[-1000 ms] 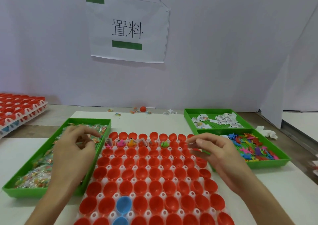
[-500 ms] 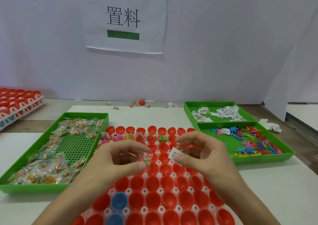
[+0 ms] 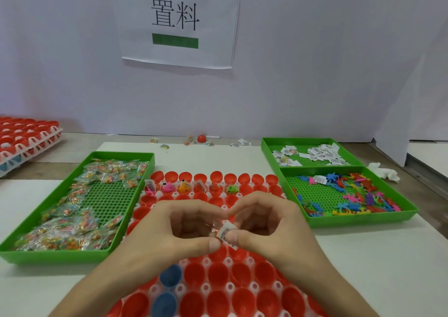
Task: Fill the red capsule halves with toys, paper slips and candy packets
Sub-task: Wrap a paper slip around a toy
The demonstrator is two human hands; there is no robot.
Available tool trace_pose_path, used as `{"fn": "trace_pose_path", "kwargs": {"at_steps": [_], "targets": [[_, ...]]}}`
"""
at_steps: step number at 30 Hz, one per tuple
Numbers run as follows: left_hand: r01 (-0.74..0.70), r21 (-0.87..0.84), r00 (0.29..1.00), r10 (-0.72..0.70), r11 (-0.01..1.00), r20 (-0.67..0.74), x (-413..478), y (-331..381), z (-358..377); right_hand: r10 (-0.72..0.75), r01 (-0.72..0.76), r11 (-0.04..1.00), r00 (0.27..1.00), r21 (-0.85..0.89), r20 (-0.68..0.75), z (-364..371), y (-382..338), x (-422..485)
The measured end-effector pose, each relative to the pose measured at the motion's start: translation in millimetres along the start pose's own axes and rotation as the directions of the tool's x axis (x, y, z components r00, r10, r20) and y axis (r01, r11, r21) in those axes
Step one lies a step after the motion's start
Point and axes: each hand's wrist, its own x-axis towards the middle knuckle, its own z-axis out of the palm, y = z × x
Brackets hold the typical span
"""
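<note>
Your rack [image 3: 229,286] of red capsule halves [image 3: 218,272] lies straight in front of you, and everything else sits around it. Against the rack's left edge is the green tray [image 3: 55,256] of candy packets [image 3: 72,232]. Off the rack's right side are two smaller green trays: the nearer one [image 3: 363,219] holds coloured toys [image 3: 351,195], the one behind it [image 3: 298,140] holds paper slips [image 3: 320,155]. Both your hands hover together over the middle of the rack. Your left hand [image 3: 174,227] has curled fingers around a clear candy packet [image 3: 214,227] (mostly hidden, only a crinkle shows). Your right hand [image 3: 271,222] pinches a printed paper slip [image 3: 226,234] between thumb and fingers, touching the packet. In the rack's second row from the far edge, six halves already hold toys [image 3: 184,185]. Two blue halves [image 3: 171,274] sit in the rack's near left part
</note>
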Motion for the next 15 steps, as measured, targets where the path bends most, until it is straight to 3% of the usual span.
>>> {"fn": "trace_pose_path", "kwargs": {"at_steps": [15], "targets": [[0.036,-0.051,0.993,-0.030,0.998,0.110,1.5,-2.6,-1.0,-0.115,0.116,0.961,0.993,-0.252,0.020,1.8,8.4,-4.1]]}}
